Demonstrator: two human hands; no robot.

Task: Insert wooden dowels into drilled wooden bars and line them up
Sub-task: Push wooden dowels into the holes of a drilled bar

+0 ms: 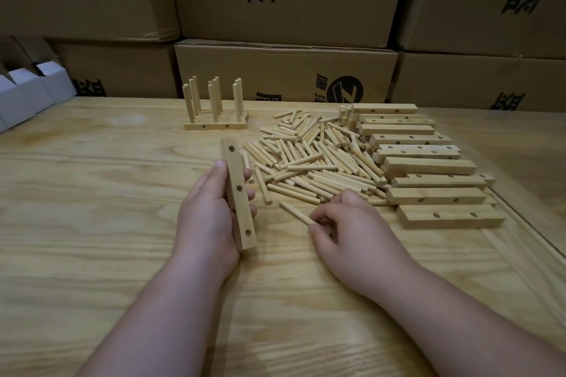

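My left hand (208,211) grips a drilled wooden bar (237,193), held lengthwise away from me with three holes facing right. My right hand (349,223) pinches one end of a single wooden dowel (295,213) that lies on the table at the near edge of the dowel pile (312,159). Several finished bars with upright dowels (214,110) stand lined up at the back. A stack of several undowelled bars (428,162) lies to the right of the pile.
The wooden table (92,223) carries everything. Stacked cardboard boxes (284,70) form a wall right behind the table. White folded cartons (24,95) sit at the far left edge. A raised table seam (526,242) runs along the right side.
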